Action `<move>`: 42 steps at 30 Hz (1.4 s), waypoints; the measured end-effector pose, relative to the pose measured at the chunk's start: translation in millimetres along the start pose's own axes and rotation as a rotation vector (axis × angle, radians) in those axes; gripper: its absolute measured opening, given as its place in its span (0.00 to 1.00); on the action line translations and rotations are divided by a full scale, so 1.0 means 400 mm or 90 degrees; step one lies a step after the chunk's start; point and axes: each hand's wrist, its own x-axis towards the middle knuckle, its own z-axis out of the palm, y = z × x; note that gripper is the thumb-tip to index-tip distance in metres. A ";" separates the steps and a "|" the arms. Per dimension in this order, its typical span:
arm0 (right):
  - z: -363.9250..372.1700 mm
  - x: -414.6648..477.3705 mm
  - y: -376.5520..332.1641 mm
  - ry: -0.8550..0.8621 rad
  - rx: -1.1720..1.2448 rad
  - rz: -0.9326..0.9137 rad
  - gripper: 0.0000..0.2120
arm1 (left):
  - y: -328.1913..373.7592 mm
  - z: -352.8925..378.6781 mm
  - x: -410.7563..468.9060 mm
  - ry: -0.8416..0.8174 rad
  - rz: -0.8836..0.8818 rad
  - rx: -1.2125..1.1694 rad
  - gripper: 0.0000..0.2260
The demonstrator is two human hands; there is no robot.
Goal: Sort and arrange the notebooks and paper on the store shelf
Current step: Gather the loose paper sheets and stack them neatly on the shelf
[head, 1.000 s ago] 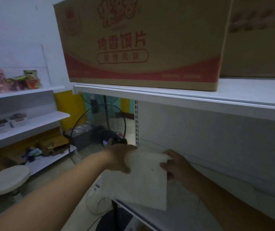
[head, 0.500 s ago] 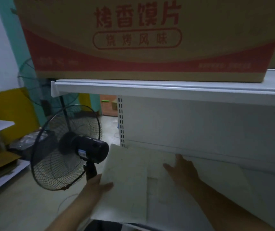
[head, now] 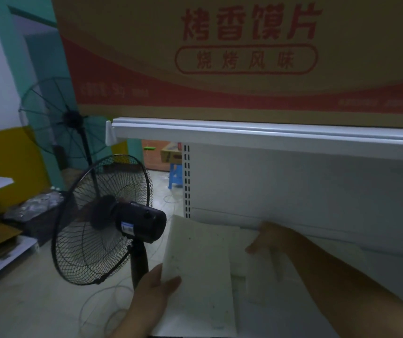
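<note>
My left hand, at 6 o'clock in my view, pinches the left edge of a white paper, thumb on top. The paper lies on the lower shelf. My right hand, at 4 o'clock, rests loose-fingered on more sheets. A black fan stands at 9 o'clock and a cardboard box at 12.

My white lower shelf carries a pale sheet of paper at its left end, overlapping more sheets just right of it. The upper shelf bears a cardboard box
</note>
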 end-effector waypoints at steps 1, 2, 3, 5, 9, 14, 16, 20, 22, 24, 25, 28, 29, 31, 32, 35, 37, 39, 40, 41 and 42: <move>-0.003 -0.004 -0.004 0.012 0.015 -0.007 0.59 | -0.001 0.000 0.000 0.003 0.005 -0.002 0.17; -0.002 -0.009 -0.008 0.037 0.048 -0.014 0.56 | -0.002 0.001 0.000 0.004 0.008 0.000 0.17; 0.000 -0.016 -0.011 0.057 0.087 -0.024 0.52 | -0.001 0.003 -0.002 0.003 0.010 0.002 0.16; -0.002 -0.023 -0.011 0.027 0.258 -0.046 0.39 | 0.001 0.004 -0.002 0.007 0.004 -0.007 0.10; -0.040 -0.081 -0.006 -0.041 0.532 -0.142 0.15 | 0.018 -0.006 0.005 -0.008 -0.004 -0.053 0.11; -0.177 -0.162 0.026 0.023 0.592 -0.210 0.13 | 0.093 -0.102 0.015 0.040 0.043 -0.135 0.12; -0.218 -0.206 0.040 -0.009 0.582 -0.234 0.11 | 0.126 -0.138 0.021 0.052 0.063 -0.119 0.14; -0.201 -0.264 -0.019 -0.037 0.428 -0.264 0.14 | 0.132 -0.091 0.022 -0.086 0.005 -0.053 0.16; -0.161 -0.285 -0.069 -0.002 0.238 -0.308 0.15 | 0.123 -0.014 0.002 -0.173 -0.015 -0.047 0.15; -0.127 -0.289 -0.097 0.027 0.126 -0.337 0.20 | 0.125 0.060 -0.026 -0.227 -0.031 -0.049 0.13; -0.115 -0.284 -0.098 0.033 0.111 -0.346 0.22 | 0.126 0.090 -0.036 -0.266 -0.045 -0.062 0.15; -0.104 -0.274 -0.063 0.172 0.081 -0.374 0.15 | 0.124 0.150 -0.048 -0.378 -0.071 -0.087 0.27; -0.107 -0.265 -0.032 0.268 0.071 -0.355 0.12 | 0.123 0.161 -0.048 -0.372 -0.062 -0.087 0.27; -0.106 -0.252 0.050 0.398 0.060 -0.263 0.09 | 0.113 0.177 -0.027 -0.302 -0.055 -0.094 0.28; -0.098 -0.243 0.099 0.405 0.026 -0.211 0.09 | 0.104 0.179 -0.011 -0.259 -0.066 -0.107 0.27; -0.030 -0.223 0.213 0.276 -0.085 -0.069 0.20 | 0.079 0.177 0.022 -0.189 -0.080 -0.142 0.19; 0.022 -0.224 0.236 0.242 -0.191 0.007 0.34 | 0.063 0.176 0.030 -0.162 -0.073 -0.136 0.18; 0.057 -0.234 0.218 0.253 -0.263 0.040 0.42 | 0.050 0.178 0.031 -0.139 -0.073 -0.126 0.18; 0.068 -0.236 0.205 0.250 -0.268 0.049 0.45 | 0.044 0.177 0.033 -0.135 -0.075 -0.125 0.18; 0.077 -0.232 0.196 0.242 -0.268 0.061 0.47 | 0.039 0.177 0.033 -0.131 -0.076 -0.121 0.18; 0.082 -0.227 0.190 0.237 -0.264 0.077 0.47 | 0.036 0.178 0.033 -0.129 -0.073 -0.118 0.17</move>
